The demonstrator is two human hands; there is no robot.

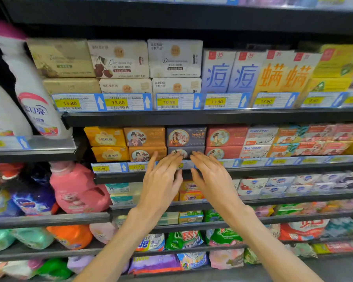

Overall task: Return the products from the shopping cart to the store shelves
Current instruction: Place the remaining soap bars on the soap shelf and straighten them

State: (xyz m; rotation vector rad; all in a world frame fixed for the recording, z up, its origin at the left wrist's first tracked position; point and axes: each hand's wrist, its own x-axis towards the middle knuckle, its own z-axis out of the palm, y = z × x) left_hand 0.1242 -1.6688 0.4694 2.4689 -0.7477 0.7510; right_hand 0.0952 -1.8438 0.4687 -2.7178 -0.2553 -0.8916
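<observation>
Left hand (161, 176) and right hand (212, 178), fingers straight and lightly spread, press the purple soap (184, 152) at their fingertips home, so this item looks shelved; the cart is unseen.

The upper shelf (192, 117) is black-edged, with white and blue price tags (118, 102) bearing yellow patches. On it stand cream soap boxes (118, 59), one printed with dark red cherries, pale blue boxes (232, 72) with blue characters, and yellow boxes (281, 75) with orange characters. Below sit yellow soap boxes (105, 136), orange boxes (144, 136), purple-grey boxes (186, 137) and red boxes (225, 137), each with a round figure print. At the left edge are a white bottle (32, 88) and a pink jug (75, 188).
</observation>
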